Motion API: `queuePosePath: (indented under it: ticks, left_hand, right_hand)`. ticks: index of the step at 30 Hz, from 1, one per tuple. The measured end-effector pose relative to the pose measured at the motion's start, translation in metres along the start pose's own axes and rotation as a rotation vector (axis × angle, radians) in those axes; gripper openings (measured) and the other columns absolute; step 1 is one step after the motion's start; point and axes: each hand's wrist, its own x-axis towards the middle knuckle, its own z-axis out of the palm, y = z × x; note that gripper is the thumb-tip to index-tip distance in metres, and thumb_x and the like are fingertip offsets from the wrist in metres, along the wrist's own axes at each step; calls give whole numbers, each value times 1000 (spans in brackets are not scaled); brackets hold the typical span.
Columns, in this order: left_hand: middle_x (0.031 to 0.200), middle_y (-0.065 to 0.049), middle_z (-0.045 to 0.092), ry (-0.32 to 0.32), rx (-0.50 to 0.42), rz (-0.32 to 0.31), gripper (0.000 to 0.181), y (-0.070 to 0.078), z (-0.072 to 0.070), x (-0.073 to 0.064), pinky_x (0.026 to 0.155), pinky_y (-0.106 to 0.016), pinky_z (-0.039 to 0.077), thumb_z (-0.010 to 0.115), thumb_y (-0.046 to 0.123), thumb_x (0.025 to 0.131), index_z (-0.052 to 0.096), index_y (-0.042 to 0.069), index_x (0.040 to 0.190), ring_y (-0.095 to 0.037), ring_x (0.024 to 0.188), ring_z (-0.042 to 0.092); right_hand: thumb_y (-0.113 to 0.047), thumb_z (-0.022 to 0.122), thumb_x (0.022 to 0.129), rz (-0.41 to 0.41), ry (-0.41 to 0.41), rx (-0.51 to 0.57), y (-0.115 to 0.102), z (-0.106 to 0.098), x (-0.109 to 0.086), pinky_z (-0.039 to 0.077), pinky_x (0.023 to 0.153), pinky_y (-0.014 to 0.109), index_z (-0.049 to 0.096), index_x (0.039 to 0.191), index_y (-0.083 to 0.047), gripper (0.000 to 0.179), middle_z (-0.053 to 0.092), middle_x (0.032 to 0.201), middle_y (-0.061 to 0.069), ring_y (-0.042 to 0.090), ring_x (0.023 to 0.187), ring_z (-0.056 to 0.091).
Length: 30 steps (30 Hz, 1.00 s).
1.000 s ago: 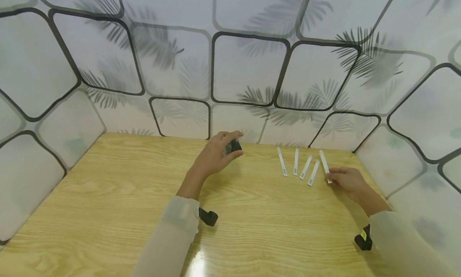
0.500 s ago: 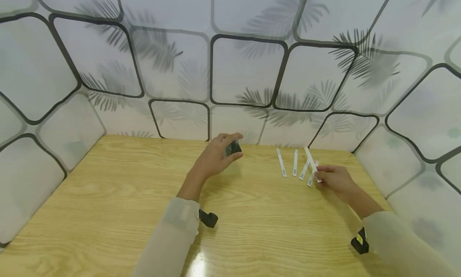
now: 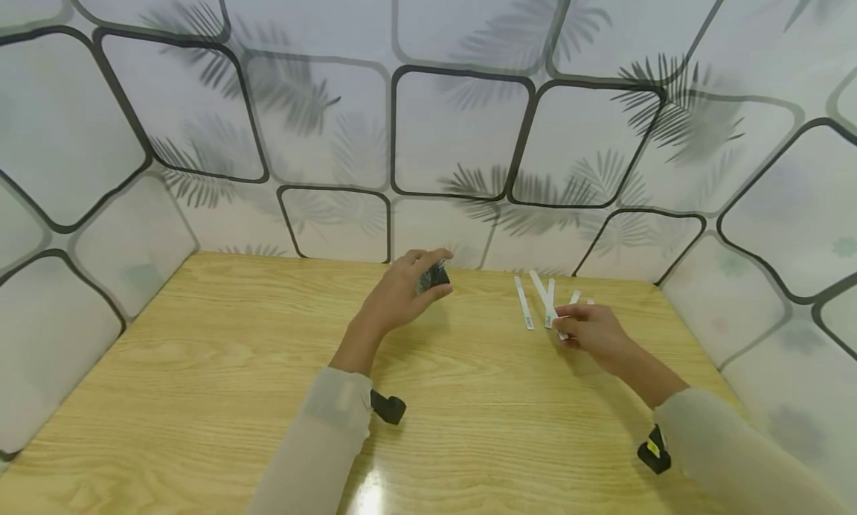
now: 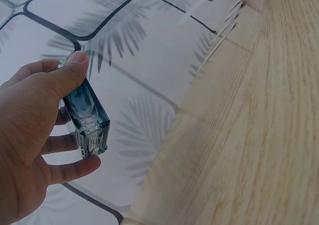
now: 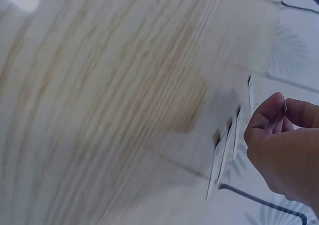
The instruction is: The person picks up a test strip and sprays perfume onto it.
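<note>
My left hand (image 3: 399, 292) holds a small perfume bottle (image 4: 89, 115) of thick faceted glass, dark blue in part, between thumb and fingers near the back edge of the table. To the right, my right hand (image 3: 596, 335) pinches a white paper strip (image 3: 541, 288) by its printed near end. The strip slants up and to the left, crossing over another strip in the head view. Several similar strips lie below it on the table, the leftmost strip (image 3: 523, 303) in full view. Others, such as the far right strip (image 3: 590, 301), are partly hidden behind my right hand.
The wood-grain table (image 3: 201, 381) meets a pale patterned wall covering (image 3: 462, 135) at its back, with more of it on both sides. Dark camera mounts (image 3: 388, 408) stick out at both wrists.
My right hand has carried the held paper strip leftward over the strips on the table, from the right end of the row to its middle. My left hand stays in place with the perfume bottle.
</note>
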Motion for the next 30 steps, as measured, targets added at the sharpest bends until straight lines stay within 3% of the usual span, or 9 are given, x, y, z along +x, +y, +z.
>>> queuePosePath:
  ticks: [8,15,23,30]
  left_hand:
    - [148,-16,50,-12,10,-9,57,0,1,0,105,-61,45,66,43,100,48,25,152,-39,133,51]
    - [148,-15,50,-19,17,-4,57,1,3,1,108,-61,42,65,43,100,49,25,152,-37,133,51]
    - [145,-15,53,-16,21,14,56,1,5,2,104,-59,46,65,42,101,50,23,151,-37,130,53]
    - [146,-15,52,-31,31,-13,56,2,4,1,105,-59,46,64,45,100,50,26,151,-36,133,51]
  right_hand:
    - [-6,58,105,-16,-43,16,-11,13,1,58,79,25,46,140,18,44,59,106,7,13,88,60]
    - [-6,59,104,-34,-81,8,-21,24,0,58,80,27,50,136,17,40,63,110,14,18,93,62]
    - [-4,61,103,-41,-134,17,-29,37,2,59,78,27,51,135,15,38,60,99,5,13,85,60]
    - [-3,61,103,-67,-170,-22,-37,52,3,59,78,28,55,132,13,33,61,101,7,14,88,60]
